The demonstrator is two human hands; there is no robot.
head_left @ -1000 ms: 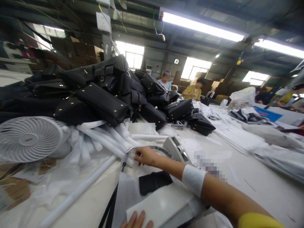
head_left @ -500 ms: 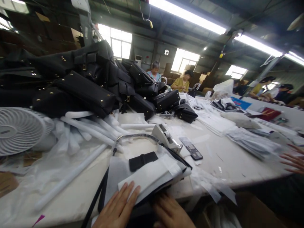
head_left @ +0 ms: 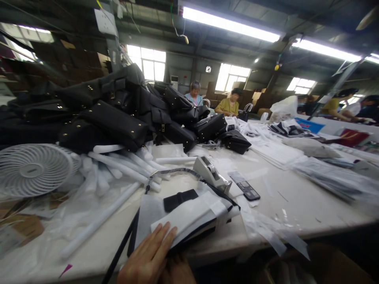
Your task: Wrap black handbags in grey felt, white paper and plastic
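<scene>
A black handbag [head_left: 197,234] lies on its side at the front of the table, its handle [head_left: 174,171] wrapped in clear plastic. White wrapping sheet [head_left: 186,215] covers much of it, and the black flap strap [head_left: 180,200] shows through a gap. My left hand [head_left: 149,252] rests flat on the sheet's near left corner, fingers stretched out side by side. My right hand [head_left: 177,270] is low at the bag's near edge, partly behind the left; its fingers are hidden. A thin black strap [head_left: 121,246] hangs down left of the bag.
Behind the bag stand a tape dispenser [head_left: 210,171] and a phone [head_left: 244,185]. Black handbags [head_left: 115,122] are heaped at the back left, near white foam tubes [head_left: 100,221] and a white fan [head_left: 32,170]. Plastic strips [head_left: 272,236] hang over the front edge. Co-workers [head_left: 227,106] sit beyond.
My right hand has moved left, in under the left hand. The left hand stays on the sheet. Another person's hand at the right edge is gone from view. The view has shifted slightly.
</scene>
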